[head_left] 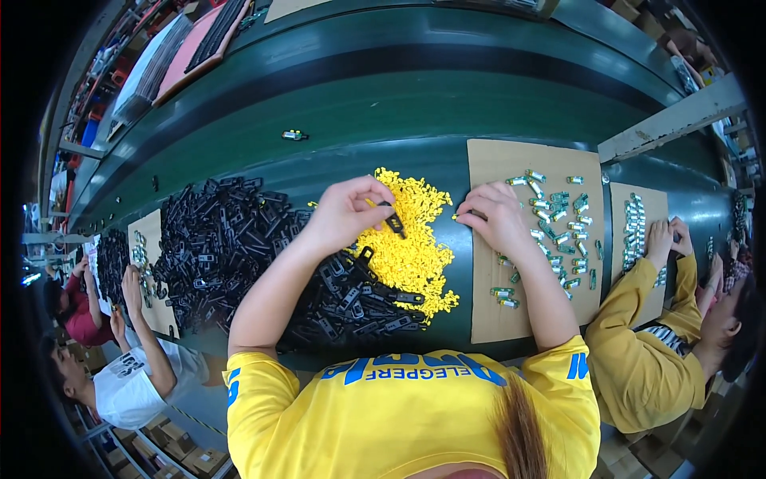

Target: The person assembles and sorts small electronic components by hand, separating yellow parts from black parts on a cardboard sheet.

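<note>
My left hand (348, 214) is closed in a pinch on a black plastic housing (393, 221), which shows small yellow spots on its face. It hovers over the left side of a heap of small yellow plastic pieces (415, 263). To the right of that heap, my right hand (496, 214) pinches a small yellow plastic piece (455, 217) between thumb and fingertip. A large pile of black plastic housings (231, 247) spreads left of the yellow heap and around its near side. My palms hide parts of both heaps.
Under my right forearm lies a cardboard sheet (495, 267) with several green-and-silver battery-like parts (558, 215). One assembled piece (294, 136) sits on the green conveyor (383, 96). Co-workers sit on both sides, a yellow sleeve (630, 307) at right. A metal post (678, 120) crosses the far right.
</note>
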`<move>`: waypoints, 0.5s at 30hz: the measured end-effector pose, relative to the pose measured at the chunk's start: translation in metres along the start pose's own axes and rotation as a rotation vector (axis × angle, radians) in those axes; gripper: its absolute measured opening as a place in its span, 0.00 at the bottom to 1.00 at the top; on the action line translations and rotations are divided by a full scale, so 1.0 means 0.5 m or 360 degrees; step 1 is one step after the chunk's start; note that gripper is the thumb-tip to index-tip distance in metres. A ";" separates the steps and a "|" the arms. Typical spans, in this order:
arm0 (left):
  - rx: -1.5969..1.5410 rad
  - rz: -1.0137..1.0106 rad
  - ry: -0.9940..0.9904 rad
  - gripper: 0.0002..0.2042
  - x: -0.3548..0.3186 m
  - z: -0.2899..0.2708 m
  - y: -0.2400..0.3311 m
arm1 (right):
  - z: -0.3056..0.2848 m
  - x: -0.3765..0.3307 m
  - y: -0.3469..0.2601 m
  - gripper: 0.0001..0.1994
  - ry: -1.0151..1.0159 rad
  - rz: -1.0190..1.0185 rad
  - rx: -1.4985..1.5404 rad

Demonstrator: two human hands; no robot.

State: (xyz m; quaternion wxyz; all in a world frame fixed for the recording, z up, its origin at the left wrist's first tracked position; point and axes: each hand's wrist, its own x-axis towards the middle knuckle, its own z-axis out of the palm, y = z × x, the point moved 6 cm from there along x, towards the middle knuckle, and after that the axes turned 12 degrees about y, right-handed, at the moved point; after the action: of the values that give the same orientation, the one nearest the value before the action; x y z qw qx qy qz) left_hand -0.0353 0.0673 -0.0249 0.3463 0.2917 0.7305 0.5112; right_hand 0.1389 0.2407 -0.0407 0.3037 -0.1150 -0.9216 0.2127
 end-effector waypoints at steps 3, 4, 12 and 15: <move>-0.0180 -0.0145 -0.0037 0.10 -0.011 0.030 -0.024 | 0.000 -0.001 -0.012 0.05 0.0024 -0.0138 0.0021; -0.0247 -0.0187 -0.0009 0.10 -0.018 0.038 -0.027 | -0.011 0.000 -0.026 0.05 0.0099 -0.0088 0.0094; -0.0379 -0.0241 0.0063 0.14 -0.059 0.083 -0.002 | -0.063 0.013 -0.150 0.04 0.0477 -0.0142 0.0247; -0.0371 -0.0230 0.0084 0.14 -0.066 0.095 0.007 | -0.049 0.005 -0.139 0.05 0.0455 -0.0127 0.0264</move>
State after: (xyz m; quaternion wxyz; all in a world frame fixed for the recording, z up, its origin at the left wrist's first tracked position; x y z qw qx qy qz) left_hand 0.0225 0.0686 -0.0257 0.3944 0.1827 0.6942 0.5738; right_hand 0.1461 0.1882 0.0105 0.4484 -0.0821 -0.8520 0.2574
